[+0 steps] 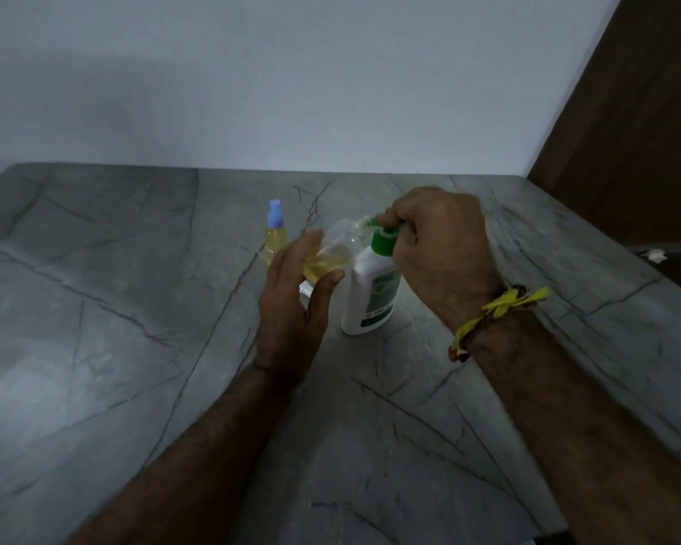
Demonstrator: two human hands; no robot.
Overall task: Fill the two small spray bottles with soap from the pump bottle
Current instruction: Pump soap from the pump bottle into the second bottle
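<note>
1. The right hand [439, 245] sits on top of the pump bottle [372, 289], its fingers curled round the green pump head [384, 238]; whether it is pressing down cannot be told.
2. The left hand [295, 297] holds the second spray bottle [331, 253], a clear one, between thumb and fingers. The bottle is tilted, its open neck leaning toward the pump's spout; the exact meeting of spout and neck is blurred.
3. Yellow soap lies in the lower part of the held bottle, with the upper part still clear. I judge it well short of full.
4. The pump bottle stands upright on the grey counter [134, 308], white with a green label, just beside the left hand.
5. Something small and white [305, 289] lies on the counter under the left hand's thumb. It may be the held bottle's cap, but it is too hidden to tell.
6. Behind the left hand, the first spray bottle [275, 234] stands upright, apart from both hands. Its blue cap is on and yellow soap fills most of its body, so that one looks finished.
7. By my reading, one bottle is done and the second is mid-fill. More pumping remains, then closing it and setting it down.
</note>
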